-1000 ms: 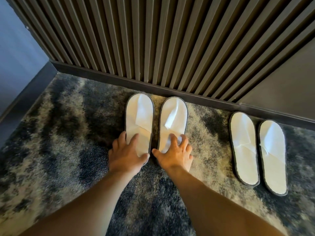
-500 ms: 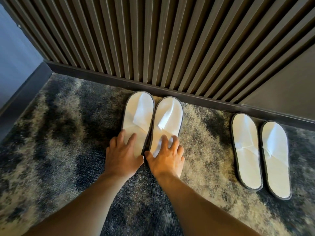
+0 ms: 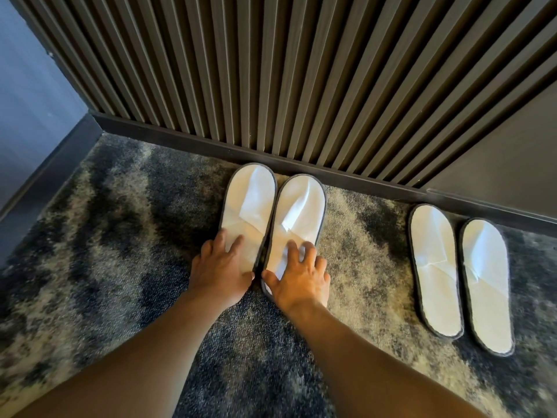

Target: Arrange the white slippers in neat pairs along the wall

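Observation:
Two white slippers with grey rims lie toes to the wall on the carpet, side by side and touching. My left hand (image 3: pixel 221 270) presses flat on the heel of the left slipper (image 3: pixel 250 200), thumb at its inner edge. My right hand (image 3: pixel 297 277) spans the heel of the right slipper (image 3: pixel 301 206), fingers spread over it. A second pair sits to the right, its left slipper (image 3: pixel 434 267) and right slipper (image 3: pixel 485 282) close together with a narrow gap, toes near the wall.
A dark slatted wall (image 3: pixel 271 70) with a dark baseboard (image 3: pixel 180 141) runs along the back. A blue side wall (image 3: pixel 30 86) closes the left corner. Mottled grey carpet (image 3: pixel 105 236) covers the floor, with a gap between the two pairs.
The two slippers under my hands have slid together; the gap between them has closed and their sides now touch. The pair on the right has not moved.

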